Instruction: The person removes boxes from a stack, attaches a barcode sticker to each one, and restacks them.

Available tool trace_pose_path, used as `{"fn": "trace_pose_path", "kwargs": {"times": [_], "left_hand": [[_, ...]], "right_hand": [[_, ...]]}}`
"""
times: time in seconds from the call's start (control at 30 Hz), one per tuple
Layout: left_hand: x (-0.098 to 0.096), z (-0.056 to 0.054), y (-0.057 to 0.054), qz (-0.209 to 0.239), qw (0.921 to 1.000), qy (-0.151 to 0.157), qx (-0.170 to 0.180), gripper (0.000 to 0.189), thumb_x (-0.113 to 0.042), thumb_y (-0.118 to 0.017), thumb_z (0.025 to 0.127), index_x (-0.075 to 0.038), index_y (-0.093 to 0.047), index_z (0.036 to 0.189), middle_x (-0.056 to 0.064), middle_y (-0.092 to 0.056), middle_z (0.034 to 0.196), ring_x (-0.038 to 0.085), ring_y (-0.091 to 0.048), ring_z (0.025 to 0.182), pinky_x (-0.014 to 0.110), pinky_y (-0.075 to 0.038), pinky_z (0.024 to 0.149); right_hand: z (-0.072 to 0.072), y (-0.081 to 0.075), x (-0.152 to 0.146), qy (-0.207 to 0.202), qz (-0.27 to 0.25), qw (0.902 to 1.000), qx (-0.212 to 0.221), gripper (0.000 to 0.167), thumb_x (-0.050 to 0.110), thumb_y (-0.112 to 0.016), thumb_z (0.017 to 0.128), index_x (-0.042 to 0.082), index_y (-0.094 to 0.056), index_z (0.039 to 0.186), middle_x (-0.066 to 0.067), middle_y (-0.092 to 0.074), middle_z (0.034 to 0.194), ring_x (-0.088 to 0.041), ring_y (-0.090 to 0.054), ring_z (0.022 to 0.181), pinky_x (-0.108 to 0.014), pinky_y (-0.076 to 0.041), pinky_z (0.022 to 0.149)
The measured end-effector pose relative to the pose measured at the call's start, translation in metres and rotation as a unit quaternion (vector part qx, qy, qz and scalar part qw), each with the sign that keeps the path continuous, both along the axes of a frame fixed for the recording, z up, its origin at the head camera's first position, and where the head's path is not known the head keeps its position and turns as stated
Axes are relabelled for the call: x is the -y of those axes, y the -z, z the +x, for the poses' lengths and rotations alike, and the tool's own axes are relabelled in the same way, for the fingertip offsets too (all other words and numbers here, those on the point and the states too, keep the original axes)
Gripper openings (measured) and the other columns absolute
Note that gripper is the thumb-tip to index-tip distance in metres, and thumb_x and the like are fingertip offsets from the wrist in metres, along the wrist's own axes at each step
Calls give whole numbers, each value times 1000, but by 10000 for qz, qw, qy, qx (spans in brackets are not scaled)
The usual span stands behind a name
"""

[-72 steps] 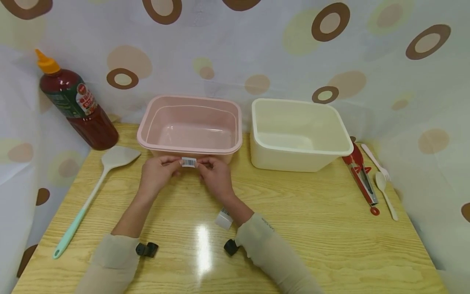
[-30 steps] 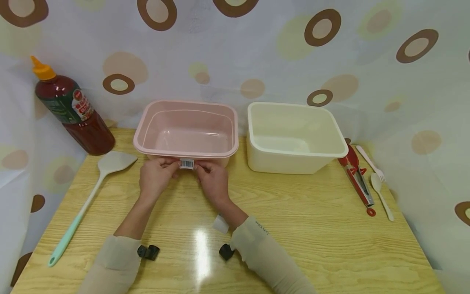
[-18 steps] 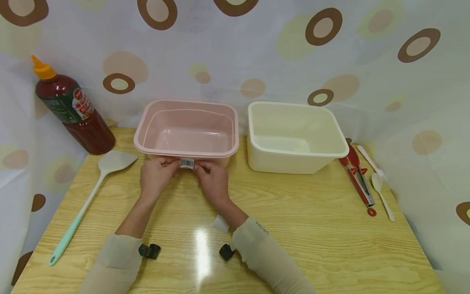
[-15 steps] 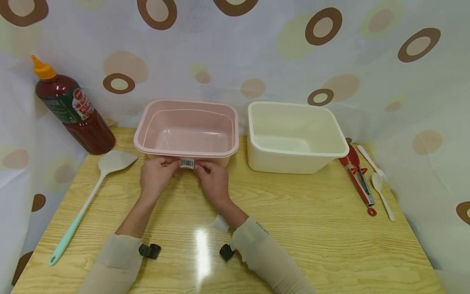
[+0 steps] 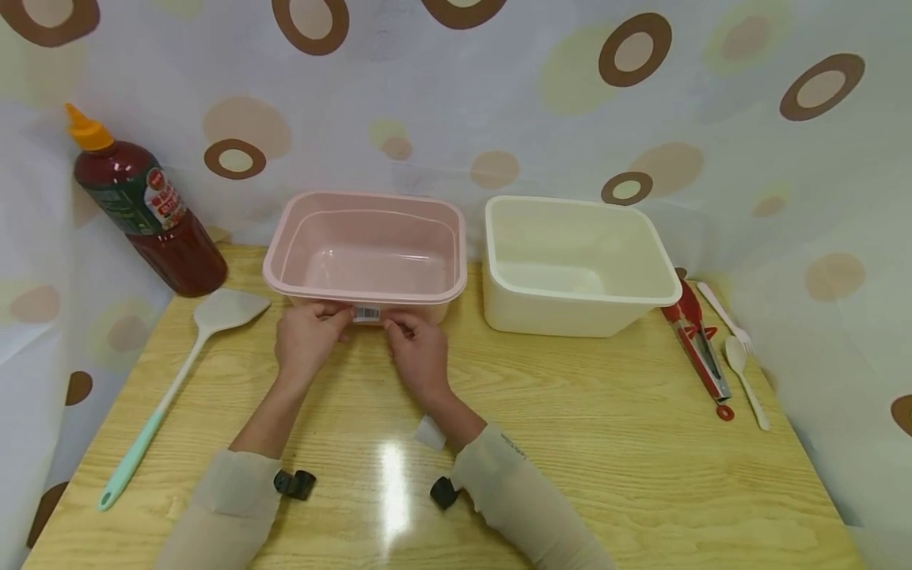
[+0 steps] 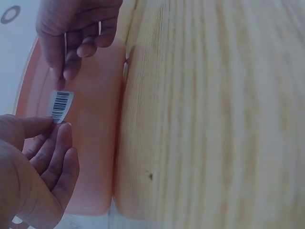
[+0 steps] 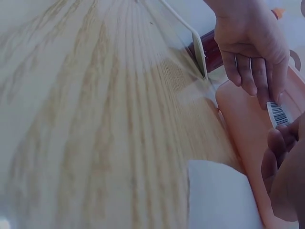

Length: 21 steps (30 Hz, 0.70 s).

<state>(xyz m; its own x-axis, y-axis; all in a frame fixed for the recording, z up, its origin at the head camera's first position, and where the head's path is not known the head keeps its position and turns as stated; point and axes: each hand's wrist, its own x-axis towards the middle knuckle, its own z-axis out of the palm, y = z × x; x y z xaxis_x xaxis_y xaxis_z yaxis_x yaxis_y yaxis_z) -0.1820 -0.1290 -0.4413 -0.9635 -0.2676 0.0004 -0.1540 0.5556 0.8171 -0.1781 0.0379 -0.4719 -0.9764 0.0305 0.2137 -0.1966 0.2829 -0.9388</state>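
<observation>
A small white barcode label (image 5: pixel 366 313) stands just below the rim of the pink plastic tub (image 5: pixel 378 271), close over its front wall. My left hand (image 5: pixel 308 339) pinches the label's left end between thumb and index finger. From the other side, the curled thumb and index finger of my right hand (image 5: pixel 420 348) hold its right end. In the left wrist view the barcode (image 6: pixel 61 107) faces outward over the tub's wall, both sets of fingertips at its ends. Partly under the right forearm, a piece of white paper (image 5: pixel 431 433) lies on the table.
Right of the tub stands a cream bin (image 5: pixel 580 313). A red sauce bottle (image 5: pixel 153 214) and a white turner (image 5: pixel 221 310) with a mint handle are at left. Red-handled tongs (image 5: pixel 700 352), a pink fork (image 5: pixel 723 315) and a spoon (image 5: pixel 737 356) lie at far right.
The label has come slightly nearer the tub's rim and looks flatter against the front wall. Both hands stay at its ends; the paper's barcode is now hidden by the right forearm.
</observation>
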Motion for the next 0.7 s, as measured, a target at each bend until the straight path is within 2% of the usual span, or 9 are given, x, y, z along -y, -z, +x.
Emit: {"fn": "trace_pose_path", "kwargs": {"times": [0.17,0.33,0.43,0.6,0.7], "left_hand": [[-1,0,1,78,9999,-5,-89,25,-37,-74,90,-17,-83,102,9,-78,78,10,-72,60,29,-44,60],[0,2,0,135,9999,83,-43,27,-37,-74,91,-17,-82,106,11,-78,78,16,-74,62,29,-43,55],[2,2,-1,142,9998,168,-25,29,-38,-73,92,-16,-81,109,11,-78,79,19,-74,63,28,-42,52],[6,3,0,269,9993,244,54,29,-35,-72,93,-14,-80,112,12,-79,90,25,-77,69,26,-44,52],[7,3,1,234,9994,272,5,28,-34,-72,93,-13,-80,111,12,-79,93,23,-76,68,25,-45,53]], "right_hand": [[0,-1,2,-420,-141,9990,94,19,17,-65,99,8,-79,109,-14,-74,81,-12,-59,53,-19,-48,50],[-3,-2,1,-522,-231,9979,303,21,20,-62,102,13,-78,113,-13,-75,86,-29,-65,59,-22,-51,51],[-3,-3,1,-501,-249,9978,366,22,20,-61,101,14,-78,113,-11,-74,84,-30,-67,60,-23,-53,52],[-2,-4,1,-482,-222,9978,398,22,19,-60,101,14,-78,113,-8,-74,81,-28,-66,58,-23,-52,51],[-2,-4,2,-477,-204,9979,389,22,18,-60,102,13,-78,113,-9,-74,80,-29,-65,57,-21,-50,50]]}}
